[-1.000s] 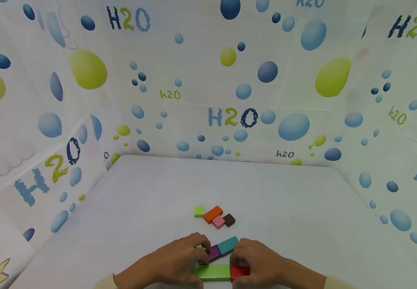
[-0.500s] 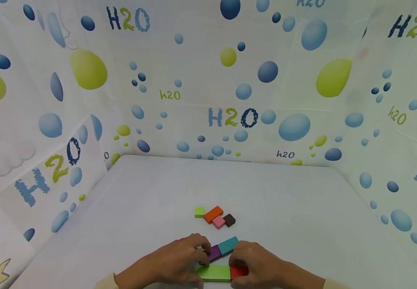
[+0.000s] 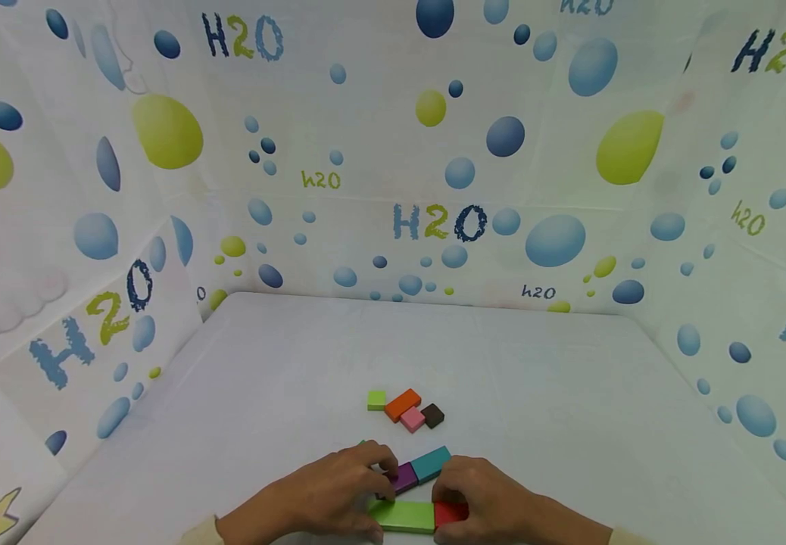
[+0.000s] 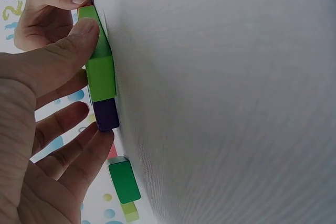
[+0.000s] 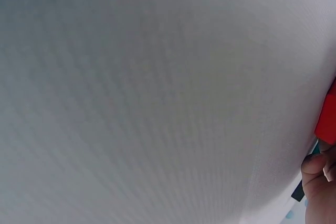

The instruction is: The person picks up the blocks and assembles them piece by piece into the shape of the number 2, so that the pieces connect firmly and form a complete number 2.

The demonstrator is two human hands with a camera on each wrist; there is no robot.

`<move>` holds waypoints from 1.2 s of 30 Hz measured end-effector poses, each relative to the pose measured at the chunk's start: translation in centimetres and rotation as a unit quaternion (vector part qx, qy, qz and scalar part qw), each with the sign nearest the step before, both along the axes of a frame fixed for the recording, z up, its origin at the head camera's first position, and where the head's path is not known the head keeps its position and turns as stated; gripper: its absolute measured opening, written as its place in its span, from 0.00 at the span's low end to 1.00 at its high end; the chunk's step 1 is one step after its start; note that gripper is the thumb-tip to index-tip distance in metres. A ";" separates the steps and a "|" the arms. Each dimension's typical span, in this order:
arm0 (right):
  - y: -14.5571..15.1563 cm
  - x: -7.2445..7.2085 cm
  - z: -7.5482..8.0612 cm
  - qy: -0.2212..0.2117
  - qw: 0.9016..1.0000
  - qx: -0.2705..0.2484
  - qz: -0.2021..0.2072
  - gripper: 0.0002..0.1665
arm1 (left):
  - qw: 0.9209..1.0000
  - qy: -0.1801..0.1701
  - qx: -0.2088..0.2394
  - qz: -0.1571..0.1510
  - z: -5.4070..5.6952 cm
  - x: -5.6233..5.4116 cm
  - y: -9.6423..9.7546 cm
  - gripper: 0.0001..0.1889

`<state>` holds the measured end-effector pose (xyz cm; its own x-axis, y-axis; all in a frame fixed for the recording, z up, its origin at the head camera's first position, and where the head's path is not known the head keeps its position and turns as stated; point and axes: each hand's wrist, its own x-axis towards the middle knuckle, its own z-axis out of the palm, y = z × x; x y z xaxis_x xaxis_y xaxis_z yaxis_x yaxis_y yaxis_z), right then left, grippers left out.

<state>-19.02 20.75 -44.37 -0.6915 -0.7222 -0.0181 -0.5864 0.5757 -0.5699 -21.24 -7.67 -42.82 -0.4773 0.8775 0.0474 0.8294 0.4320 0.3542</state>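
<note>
Green bar (image 3: 403,517) was pinched by L hand (image 3: 344,488), red blk (image 3: 449,515) by R hand (image 3: 490,496); if pushed unevenly, the 2 could've been skewed & purple blk (image 3: 403,478) nudged.

Compared with a second ago, the right hand (image 3: 488,499), at the bottom of the frame right of centre, sits slightly lower, and its grip hides a little more of the red rectangular block's (image 3: 450,515) right end.

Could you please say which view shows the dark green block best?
Left wrist view: the dark green block shows an uncovered face. The head view shows a sliver behind the left hand; right wrist, none.
</note>
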 end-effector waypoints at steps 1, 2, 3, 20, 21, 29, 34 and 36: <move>0.0 0.0 0.0 -0.002 1.000 0.000 -0.002 0.16 | 1.000 -0.002 0.000 0.001 0.0 0.0 0.0 0.20; 0.0 0.0 0.0 -0.003 1.000 0.000 -0.004 0.16 | 1.000 -0.002 -0.001 0.001 0.0 0.0 0.0 0.20; -0.1 0.0 0.0 -0.006 1.000 0.000 -0.005 0.17 | 1.000 -0.004 -0.001 0.002 0.0 0.0 0.0 0.20; -0.2 -2.4 0.1 0.168 0.980 -0.070 -0.083 0.03 | 0.995 0.087 0.046 -0.006 -0.3 -0.3 1.6 0.17; -0.2 -2.8 0.2 0.177 0.978 -0.057 -0.093 0.03 | 0.996 0.081 0.038 -0.009 -0.3 -0.4 1.7 0.17; -0.1 -5.7 0.2 0.193 0.969 0.035 -0.149 0.12 | 0.996 0.068 -0.005 -0.051 -0.2 -0.9 2.4 0.22; 0.1 -7.1 0.7 0.184 0.968 0.072 -0.153 0.21 | 0.996 0.076 -0.017 -0.052 -0.3 -0.9 2.3 0.24; 0.2 -7.4 0.9 0.173 0.971 0.082 -0.146 0.23 | 0.996 0.077 -0.021 -0.051 -0.4 -0.9 2.3 0.25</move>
<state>-26.42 20.92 -43.46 -0.8511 -0.5022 0.1529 -0.5249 0.8121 -0.2550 -22.10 -5.38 -43.18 -0.3756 0.9237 0.0756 0.9126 0.3544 0.2039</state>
